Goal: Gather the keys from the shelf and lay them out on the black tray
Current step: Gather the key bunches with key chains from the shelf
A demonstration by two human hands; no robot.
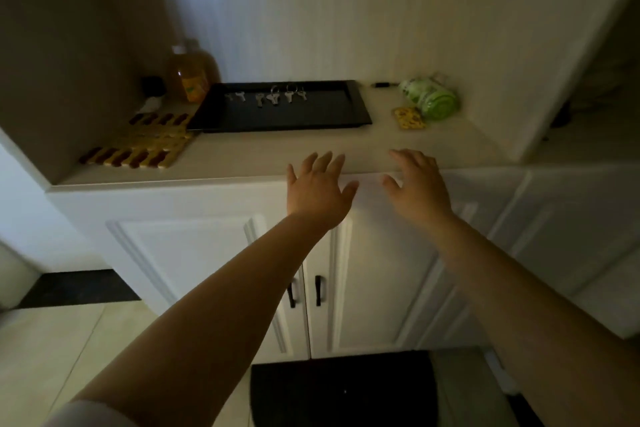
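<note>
A black rectangular tray [242, 118] lies on the pale shelf [263, 152], toward the back. Several silver keys [273, 97] sit in a row along the tray's far side, some on rings. My left hand [317, 189] hovers at the shelf's front edge with fingers spread and nothing in it. My right hand [417, 184] is beside it, also spread and empty. Both hands are well in front of the tray and apart from it.
A striped yellow and brown mat [145, 144] lies left of the tray, with an orange bottle [190, 76] and a small dark item [152, 87] behind. A green roll [433, 99], a yellow pouch [408, 118] and a small black stick [382, 84] lie right. White cabinet doors [363, 270] stand below.
</note>
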